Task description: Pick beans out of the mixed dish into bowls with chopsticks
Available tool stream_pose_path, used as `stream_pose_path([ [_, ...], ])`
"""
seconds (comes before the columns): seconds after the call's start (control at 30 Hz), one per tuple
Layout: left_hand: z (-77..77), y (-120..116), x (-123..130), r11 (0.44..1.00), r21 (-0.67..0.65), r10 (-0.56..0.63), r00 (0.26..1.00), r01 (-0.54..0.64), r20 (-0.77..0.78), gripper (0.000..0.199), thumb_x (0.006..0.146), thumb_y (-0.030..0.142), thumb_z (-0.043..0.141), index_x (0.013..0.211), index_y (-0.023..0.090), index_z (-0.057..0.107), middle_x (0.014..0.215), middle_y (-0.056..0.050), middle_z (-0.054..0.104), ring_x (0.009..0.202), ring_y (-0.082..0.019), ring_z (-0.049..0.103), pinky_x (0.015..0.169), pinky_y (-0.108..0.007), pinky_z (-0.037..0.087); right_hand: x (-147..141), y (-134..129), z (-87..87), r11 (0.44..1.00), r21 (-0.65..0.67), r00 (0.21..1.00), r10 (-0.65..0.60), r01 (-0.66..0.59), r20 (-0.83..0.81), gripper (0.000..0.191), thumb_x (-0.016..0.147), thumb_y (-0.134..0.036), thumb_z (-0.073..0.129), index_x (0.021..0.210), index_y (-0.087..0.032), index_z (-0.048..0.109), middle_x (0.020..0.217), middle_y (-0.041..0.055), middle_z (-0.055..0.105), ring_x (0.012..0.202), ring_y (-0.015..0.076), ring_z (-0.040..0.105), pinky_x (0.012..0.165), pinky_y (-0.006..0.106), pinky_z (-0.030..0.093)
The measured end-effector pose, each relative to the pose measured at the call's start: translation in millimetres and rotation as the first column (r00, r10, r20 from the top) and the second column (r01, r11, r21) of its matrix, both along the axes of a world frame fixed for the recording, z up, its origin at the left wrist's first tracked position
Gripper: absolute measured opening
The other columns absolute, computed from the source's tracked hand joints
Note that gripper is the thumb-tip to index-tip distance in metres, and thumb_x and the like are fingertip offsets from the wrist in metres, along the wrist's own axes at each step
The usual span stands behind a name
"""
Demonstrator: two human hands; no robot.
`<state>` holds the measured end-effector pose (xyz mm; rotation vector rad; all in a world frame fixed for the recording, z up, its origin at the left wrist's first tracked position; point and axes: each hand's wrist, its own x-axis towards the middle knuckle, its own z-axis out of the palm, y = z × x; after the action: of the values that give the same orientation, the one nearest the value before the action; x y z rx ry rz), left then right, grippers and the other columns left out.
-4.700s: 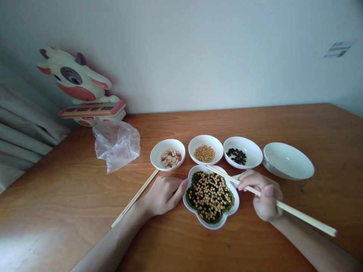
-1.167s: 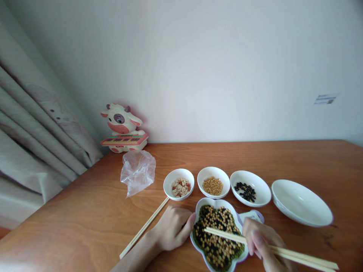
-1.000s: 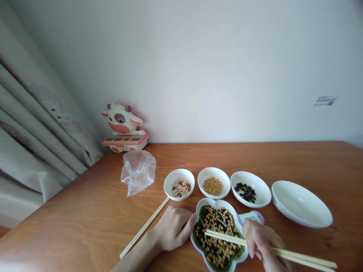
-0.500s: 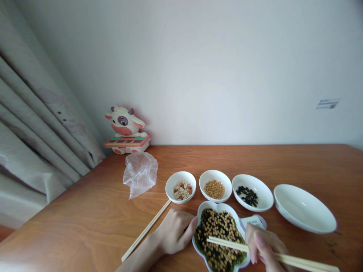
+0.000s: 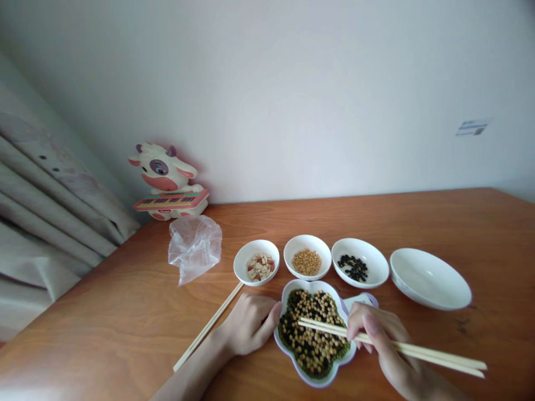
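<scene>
A flower-shaped white dish (image 5: pixel 318 381) with a handle holds mixed yellow beans, black beans and small green beans. At its left rim, my left hand (image 5: pixel 253 323) is closed, thumb at the edge; its other fingers are curled and partly hidden. My right hand (image 5: pixel 382 334) grips a pair of wooden chopsticks (image 5: pixel 434 354) over the dish's right side. Their tips are close together above the beans, with no bean visibly pinched. Behind stand a white bowl (image 5: pixel 239 267) of pale flat seeds with reddish bits, a bowl (image 5: pixel 289 256) of yellow beans and a bowl (image 5: pixel 378 264) of black beans.
An oval white bowl (image 5: pixel 430 278) stands at the right end of the row. Left of my left hand lies a second pair of chopsticks (image 5: pixel 209 326). A crumpled clear plastic bag (image 5: pixel 194 245) and a cow keyboard toy (image 5: pixel 169 184) are at the back left, near a curtain (image 5: pixel 54 239).
The view has shifted, so the table things appear higher and further left. My right hand still holds the chopsticks over the dish, and my left hand stays at the rim.
</scene>
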<state>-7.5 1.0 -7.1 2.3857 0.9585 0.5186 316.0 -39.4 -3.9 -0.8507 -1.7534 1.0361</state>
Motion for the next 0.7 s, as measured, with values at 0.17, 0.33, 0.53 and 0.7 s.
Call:
stream_pose_path([
  [0.17, 4.1, 0.1, 0.4, 1.000, -0.026, 0.003, 1.000, -0.003, 0.000, 0.042, 0.113, 0.034, 0.028, 0.076, 0.020, 0.041, 0.072, -0.002, 0.054, 0.063, -0.014, 0.045, 0.066, -0.029, 0.036, 1.0, 3.1, 9.6, 1.000, -0.007, 1.000, -0.005, 0.005, -0.001, 0.046, 0.113, -0.040, 0.037, 0.083, -0.022, 0.066, 0.073, 0.0032, 0.059, 0.068, 0.0190, 0.056, 0.065, 0.033, 0.043],
  [0.33, 8.8, -0.3, 1.2, 1.000, -0.016, -0.002, 1.000, 0.002, -0.015, 0.044, 0.114, 0.034, 0.027, 0.075, 0.019, 0.042, 0.070, -0.003, 0.055, 0.062, -0.014, 0.045, 0.065, -0.030, 0.036, 1.5, 1.6, 14.7, 1.000, 0.019, 1.000, -0.016, 0.015, 0.007, 0.049, 0.114, -0.047, 0.032, 0.087, -0.023, 0.066, 0.078, 0.0042, 0.062, 0.074, 0.0210, 0.059, 0.071, 0.035, 0.045],
  [0.53, 10.3, -0.3, 0.4, 1.000, 0.024, -0.007, 0.999, 0.008, -0.035, 0.046, 0.114, 0.035, 0.028, 0.074, 0.019, 0.044, 0.070, -0.003, 0.058, 0.060, -0.014, 0.046, 0.063, -0.030, 0.034, 8.9, 7.4, 17.7, 0.999, 0.000, 0.996, -0.034, 0.034, 0.081, 0.045, 0.114, -0.041, 0.034, 0.089, -0.025, 0.068, 0.082, 0.0048, 0.065, 0.077, 0.0219, 0.062, 0.071, 0.036, 0.048],
  [0.7, 8.6, 0.1, -0.2, 1.000, 0.012, -0.017, 0.999, 0.017, -0.029, 0.046, 0.114, 0.034, 0.028, 0.074, 0.019, 0.046, 0.071, -0.003, 0.059, 0.061, -0.014, 0.047, 0.065, -0.030, 0.036, 15.2, 13.6, 15.7, 0.998, -0.008, 0.998, -0.055, 0.055, 0.041, 0.044, 0.113, -0.040, 0.037, 0.087, -0.025, 0.069, 0.078, 0.0048, 0.063, 0.077, 0.0233, 0.062, 0.071, 0.038, 0.049],
])
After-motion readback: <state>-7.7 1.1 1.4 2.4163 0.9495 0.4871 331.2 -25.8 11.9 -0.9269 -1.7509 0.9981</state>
